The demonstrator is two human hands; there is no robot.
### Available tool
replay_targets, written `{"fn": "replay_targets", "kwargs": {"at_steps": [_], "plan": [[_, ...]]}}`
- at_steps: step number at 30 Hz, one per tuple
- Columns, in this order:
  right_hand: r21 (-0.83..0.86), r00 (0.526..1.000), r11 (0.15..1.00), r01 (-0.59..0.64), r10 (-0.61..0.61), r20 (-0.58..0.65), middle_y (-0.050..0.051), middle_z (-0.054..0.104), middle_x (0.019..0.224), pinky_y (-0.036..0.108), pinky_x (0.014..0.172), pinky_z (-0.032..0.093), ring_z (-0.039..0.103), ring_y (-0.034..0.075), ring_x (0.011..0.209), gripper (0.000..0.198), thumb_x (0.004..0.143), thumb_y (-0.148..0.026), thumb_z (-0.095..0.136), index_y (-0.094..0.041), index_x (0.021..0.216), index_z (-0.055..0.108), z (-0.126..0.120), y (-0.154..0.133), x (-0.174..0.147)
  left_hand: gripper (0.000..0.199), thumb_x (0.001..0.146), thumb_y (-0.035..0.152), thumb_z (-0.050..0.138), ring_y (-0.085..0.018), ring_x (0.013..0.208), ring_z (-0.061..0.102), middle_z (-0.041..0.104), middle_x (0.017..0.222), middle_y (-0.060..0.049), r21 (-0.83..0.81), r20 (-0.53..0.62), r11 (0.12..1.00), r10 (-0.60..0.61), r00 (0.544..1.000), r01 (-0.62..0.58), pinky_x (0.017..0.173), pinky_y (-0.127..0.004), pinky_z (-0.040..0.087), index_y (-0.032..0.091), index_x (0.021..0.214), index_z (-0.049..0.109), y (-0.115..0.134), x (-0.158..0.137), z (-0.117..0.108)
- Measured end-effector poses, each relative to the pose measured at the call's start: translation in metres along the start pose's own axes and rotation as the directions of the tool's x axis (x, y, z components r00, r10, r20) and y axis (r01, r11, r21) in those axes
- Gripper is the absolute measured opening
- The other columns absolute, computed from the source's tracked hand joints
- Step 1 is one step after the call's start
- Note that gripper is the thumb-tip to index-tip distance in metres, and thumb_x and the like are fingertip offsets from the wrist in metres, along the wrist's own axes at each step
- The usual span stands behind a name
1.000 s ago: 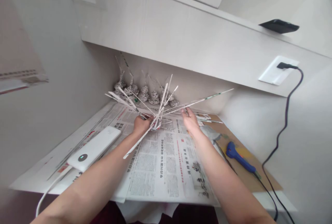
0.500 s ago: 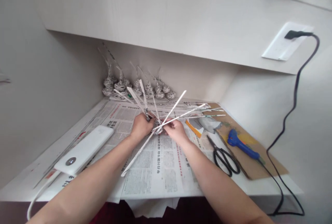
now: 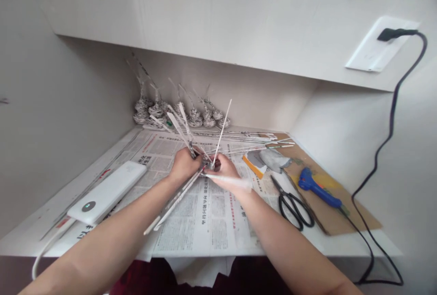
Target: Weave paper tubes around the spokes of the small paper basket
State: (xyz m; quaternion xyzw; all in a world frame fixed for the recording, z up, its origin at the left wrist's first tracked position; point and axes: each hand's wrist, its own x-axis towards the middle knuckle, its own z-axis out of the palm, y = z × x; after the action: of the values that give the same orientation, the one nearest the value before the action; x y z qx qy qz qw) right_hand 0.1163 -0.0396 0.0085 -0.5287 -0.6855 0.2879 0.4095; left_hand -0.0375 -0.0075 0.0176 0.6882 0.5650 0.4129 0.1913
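Note:
Between my hands, over the newspaper, is a small piece woven from rolled paper strips point(image 3: 206, 165). Its long white ends stick out in several directions. My left hand point(image 3: 186, 163) is closed round the left side of the piece, where a bunch of strips rises from the fingers. At the right side, my right hand point(image 3: 223, 170) is closed with its fingertips on the weave. One strip stands up by its fingers, and another, blurred by motion, crosses in front of the right wrist. Much of the woven centre is hidden by my fingers.
Newspaper point(image 3: 211, 236) covers the table. Several woven paper gourds point(image 3: 195, 117) stand along the back wall, with loose paper strips point(image 3: 252, 137) before them. A white power bank point(image 3: 109, 192) lies left. Scissors point(image 3: 295, 208), a blue glue gun point(image 3: 319, 190) and cardboard point(image 3: 355, 217) lie right.
The strips that pointed up and right have swung: one now stands steeper, one lies low across my right wrist, and two point toward the lower left. Both hands keep hold of the piece.

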Motion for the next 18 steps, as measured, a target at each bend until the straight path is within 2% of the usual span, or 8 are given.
{"fn": "replay_targets", "kwargs": {"at_steps": [2, 4, 6, 9, 11, 15, 18], "plan": [[-0.086, 0.998, 0.995, 0.05, -0.052, -0.024, 0.001, 0.065, 0.089, 0.029, 0.077, 0.046, 0.059, 0.016, 0.081, 0.031, 0.065, -0.028, 0.068, -0.021, 0.095, 0.062, 0.0, -0.002, -0.001, 0.016, 0.072, 0.025, 0.057, -0.022, 0.073, 0.066, 0.072, 0.073, -0.004, -0.02, 0.029, 1.0, 0.021, 0.999, -0.02, 0.064, -0.026, 0.045, 0.02, 0.079, 0.07, 0.003, -0.002, -0.001], [-0.099, 0.997, 0.995, 0.03, -0.037, -0.068, 0.0, 0.064, 0.085, 0.029, 0.075, 0.046, 0.058, 0.016, 0.079, 0.027, 0.066, -0.031, 0.067, -0.021, 0.092, 0.063, 0.001, -0.004, -0.002, 0.016, 0.072, 0.027, 0.057, -0.021, 0.072, 0.066, 0.072, 0.072, -0.003, -0.049, 0.05, 0.999, 0.013, 0.999, -0.011, 0.063, -0.025, 0.045, 0.019, 0.079, 0.07, 0.004, -0.003, -0.001], [-0.003, 0.992, 0.999, -0.045, 0.044, -0.122, 0.0, 0.065, 0.081, 0.028, 0.07, 0.047, 0.059, 0.016, 0.075, 0.024, 0.072, -0.037, 0.063, -0.021, 0.09, 0.062, 0.003, -0.002, 0.0, 0.017, 0.072, 0.029, 0.058, -0.02, 0.069, 0.066, 0.071, 0.071, -0.003, -0.082, 0.063, 0.996, -0.015, 0.998, 0.02, 0.061, -0.025, 0.045, 0.019, 0.08, 0.07, 0.005, -0.003, -0.002], [0.208, 0.965, 0.968, -0.142, 0.182, -0.188, 0.001, 0.066, 0.079, 0.027, 0.066, 0.048, 0.061, 0.017, 0.074, 0.03, 0.08, -0.048, 0.051, -0.021, 0.089, 0.061, 0.009, 0.005, 0.006, 0.018, 0.072, 0.03, 0.058, -0.02, 0.066, 0.065, 0.071, 0.069, -0.003, -0.093, 0.06, 0.995, -0.031, 0.998, 0.037, 0.059, -0.025, 0.045, 0.018, 0.079, 0.069, 0.004, -0.002, -0.001], [0.281, 0.947, 0.945, -0.169, 0.234, -0.218, 0.001, 0.066, 0.079, 0.027, 0.066, 0.048, 0.062, 0.017, 0.074, 0.033, 0.079, -0.051, 0.051, -0.021, 0.088, 0.06, 0.013, 0.011, 0.009, 0.017, 0.072, 0.03, 0.058, -0.019, 0.067, 0.065, 0.071, 0.07, -0.003, -0.107, 0.058, 0.994, -0.009, 0.998, 0.015, 0.06, -0.025, 0.046, 0.018, 0.078, 0.069, 0.003, -0.002, 0.0], [0.373, 0.943, 0.921, -0.109, 0.215, -0.256, -0.001, 0.066, 0.078, 0.026, 0.064, 0.048, 0.062, 0.015, 0.07, 0.03, 0.071, -0.045, 0.063, -0.022, 0.088, 0.056, 0.018, 0.015, 0.011, 0.018, 0.074, 0.031, 0.058, -0.019, 0.068, 0.065, 0.071, 0.073, -0.004, -0.179, 0.065, 0.984, 0.027, 0.998, -0.015, 0.062, -0.026, 0.047, 0.018, 0.079, 0.068, 0.004, -0.005, 0.006], [0.436, 0.931, 0.897, -0.079, 0.223, -0.289, -0.002, 0.065, 0.076, 0.025, 0.062, 0.048, 0.061, 0.015, 0.067, 0.027, 0.068, -0.04, 0.066, -0.022, 0.086, 0.055, 0.017, 0.014, 0.011, 0.02, 0.073, 0.033, 0.06, -0.021, 0.073, 0.066, 0.072, 0.077, -0.005, -0.252, 0.113, 0.968, 0.052, 0.992, -0.022, 0.067, -0.028, 0.05, 0.017, 0.083, 0.068, 0.006, -0.005, 0.005]]}}
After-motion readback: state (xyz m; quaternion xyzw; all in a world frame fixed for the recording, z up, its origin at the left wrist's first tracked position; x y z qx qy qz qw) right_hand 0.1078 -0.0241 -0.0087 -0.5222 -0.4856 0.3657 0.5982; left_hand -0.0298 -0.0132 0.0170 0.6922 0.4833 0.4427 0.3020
